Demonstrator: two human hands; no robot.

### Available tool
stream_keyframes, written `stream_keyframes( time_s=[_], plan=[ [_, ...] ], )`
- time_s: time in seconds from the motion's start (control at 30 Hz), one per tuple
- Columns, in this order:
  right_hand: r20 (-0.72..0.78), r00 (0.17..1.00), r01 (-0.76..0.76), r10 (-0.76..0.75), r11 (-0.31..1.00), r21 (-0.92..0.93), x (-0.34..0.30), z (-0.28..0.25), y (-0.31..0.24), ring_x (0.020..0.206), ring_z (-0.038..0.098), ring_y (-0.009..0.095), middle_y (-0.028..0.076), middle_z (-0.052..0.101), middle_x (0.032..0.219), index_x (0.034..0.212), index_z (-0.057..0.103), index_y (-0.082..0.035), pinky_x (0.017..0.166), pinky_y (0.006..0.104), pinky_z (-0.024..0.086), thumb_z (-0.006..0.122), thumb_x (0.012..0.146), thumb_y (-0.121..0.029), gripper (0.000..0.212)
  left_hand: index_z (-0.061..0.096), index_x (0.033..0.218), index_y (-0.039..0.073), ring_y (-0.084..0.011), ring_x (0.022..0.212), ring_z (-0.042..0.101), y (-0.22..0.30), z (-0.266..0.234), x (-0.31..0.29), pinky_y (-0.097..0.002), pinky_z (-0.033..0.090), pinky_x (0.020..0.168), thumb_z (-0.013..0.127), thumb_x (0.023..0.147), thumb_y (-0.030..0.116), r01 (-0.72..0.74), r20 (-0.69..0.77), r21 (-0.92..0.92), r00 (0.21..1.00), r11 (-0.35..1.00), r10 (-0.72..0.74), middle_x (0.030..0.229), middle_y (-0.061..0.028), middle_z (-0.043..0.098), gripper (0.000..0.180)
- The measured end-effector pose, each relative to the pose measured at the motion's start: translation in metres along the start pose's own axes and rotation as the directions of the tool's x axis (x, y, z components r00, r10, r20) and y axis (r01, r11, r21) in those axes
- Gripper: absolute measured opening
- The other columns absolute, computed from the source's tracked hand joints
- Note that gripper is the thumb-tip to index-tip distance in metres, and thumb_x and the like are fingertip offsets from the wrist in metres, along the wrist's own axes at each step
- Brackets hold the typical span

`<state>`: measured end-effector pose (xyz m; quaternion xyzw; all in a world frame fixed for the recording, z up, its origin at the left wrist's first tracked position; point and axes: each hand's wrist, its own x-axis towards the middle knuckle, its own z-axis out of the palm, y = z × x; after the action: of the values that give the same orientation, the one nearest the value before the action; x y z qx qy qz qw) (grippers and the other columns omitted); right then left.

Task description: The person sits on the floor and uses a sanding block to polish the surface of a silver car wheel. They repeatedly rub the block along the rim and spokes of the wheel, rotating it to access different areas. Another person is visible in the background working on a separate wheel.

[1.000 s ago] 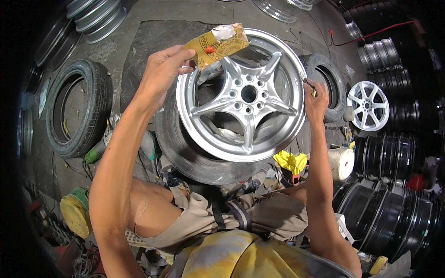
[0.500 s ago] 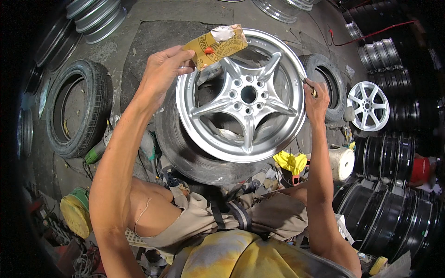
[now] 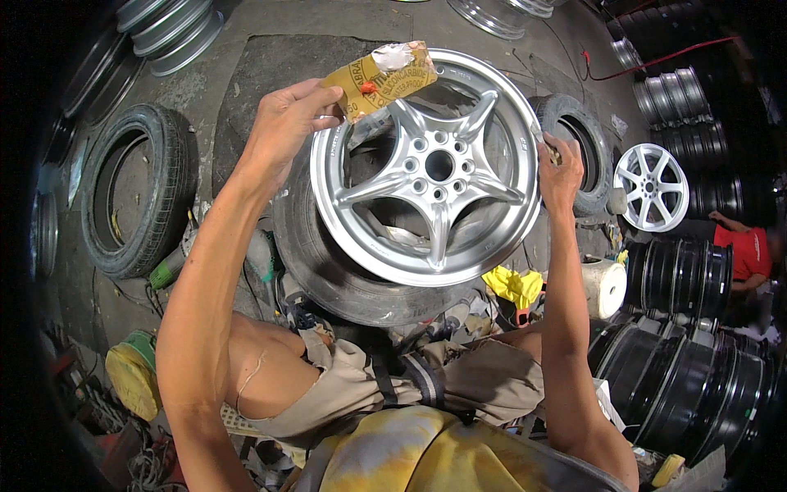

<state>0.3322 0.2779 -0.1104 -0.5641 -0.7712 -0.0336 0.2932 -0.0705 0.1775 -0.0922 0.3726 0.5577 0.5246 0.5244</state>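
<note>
A silver five-spoke alloy wheel (image 3: 440, 238) lies face up on a black tyre (image 3: 336, 287) in front of me. My left hand (image 3: 287, 119) pinches a yellow-brown sheet of sandpaper (image 3: 406, 88) by its left end, holding it above the wheel's far left rim. On the sheet sit a white smear of paste (image 3: 393, 56) and a small orange-red dab (image 3: 368, 87). At the wheel's right edge, my right hand (image 3: 562, 176) is closed around a small thin tool (image 3: 537, 131). Its grey tip meets the rim's outer lip; most of it is hidden by the fingers.
Loose tyres (image 3: 176, 189) flank the wheel on both sides. A white wheel (image 3: 652, 188) stands at right, with stacked black rims (image 3: 680, 385) nearer. A yellow cloth (image 3: 514, 285) and a green power tool (image 3: 170, 269) lie close by. Another person's red shirt (image 3: 742, 250) shows at far right.
The sandpaper has shifted slightly up and left in my left hand. My right hand stays at the rim with little movement. The person in red has come further into view.
</note>
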Motion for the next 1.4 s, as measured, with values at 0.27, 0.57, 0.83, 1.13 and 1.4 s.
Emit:
stream_keyframes(
  time_s=[0.27, 0.57, 0.83, 1.13, 1.4],
  plan=[
    [0.015, 1.000, 0.005, -0.004, 1.000, -0.023, 0.001, -0.004, 0.000, 0.087, 0.061, 0.033, 0.017, 0.064, 0.092, 0.106, 0.073, -0.002, 0.081, 0.0440, 0.047, 0.070, 0.085, -0.013, 0.024, 0.070, 0.103, 0.004, -0.0079, 0.086, 0.056, 0.002, -0.003, -0.002, -0.0254, 0.049, 0.086, 0.064, 0.095, 0.025, -0.010, 0.006, -0.021, 1.000, 1.000, 0.011, 0.087, 0.0013, 0.060, 0.023],
    [0.009, 1.000, -0.005, 0.005, 0.999, 0.051, -0.001, -0.007, 0.000, 0.084, 0.062, 0.031, 0.016, 0.063, 0.091, 0.106, 0.073, -0.004, 0.077, 0.0409, 0.048, 0.069, 0.086, -0.014, 0.022, 0.069, 0.103, 0.003, -0.0071, 0.087, 0.057, -0.004, -0.005, 0.000, -0.0256, 0.049, 0.087, 0.064, 0.095, 0.024, -0.015, 0.032, -0.026, 0.999, 1.000, 0.016, 0.087, 0.0014, 0.060, 0.023],
    [0.028, 0.996, -0.088, 0.084, 0.971, 0.222, -0.011, -0.015, 0.013, 0.083, 0.063, 0.022, 0.012, 0.065, 0.095, 0.106, 0.071, 0.000, 0.076, 0.0351, 0.049, 0.069, 0.090, -0.018, 0.024, 0.069, 0.104, 0.003, -0.0068, 0.087, 0.058, 0.000, -0.007, -0.004, -0.0238, 0.049, 0.086, 0.064, 0.095, 0.023, -0.009, 0.016, -0.034, 1.000, 0.999, 0.010, 0.088, 0.0010, 0.062, 0.022],
    [0.207, 0.884, -0.464, 0.420, 0.726, 0.508, -0.029, -0.007, 0.053, 0.077, 0.055, 0.006, 0.002, 0.064, 0.090, 0.115, 0.064, 0.001, 0.067, 0.0212, 0.044, 0.062, 0.098, -0.026, 0.032, 0.069, 0.106, 0.003, -0.0074, 0.090, 0.058, -0.002, -0.004, -0.007, -0.0232, 0.047, 0.090, 0.063, 0.095, 0.027, -0.071, 0.020, -0.051, 0.997, 0.996, 0.072, 0.093, -0.0002, 0.062, 0.027],
    [-0.020, 0.958, -0.265, 0.285, 0.913, 0.309, -0.018, 0.008, 0.030, 0.078, 0.059, 0.016, 0.010, 0.068, 0.087, 0.112, 0.070, -0.002, 0.074, 0.0305, 0.048, 0.069, 0.092, -0.026, 0.031, 0.069, 0.110, 0.002, -0.0094, 0.092, 0.059, -0.002, -0.002, -0.011, -0.0266, 0.045, 0.095, 0.063, 0.095, 0.031, -0.082, 0.034, -0.043, 0.996, 0.996, 0.084, 0.096, -0.0021, 0.064, 0.033]
  ],
)
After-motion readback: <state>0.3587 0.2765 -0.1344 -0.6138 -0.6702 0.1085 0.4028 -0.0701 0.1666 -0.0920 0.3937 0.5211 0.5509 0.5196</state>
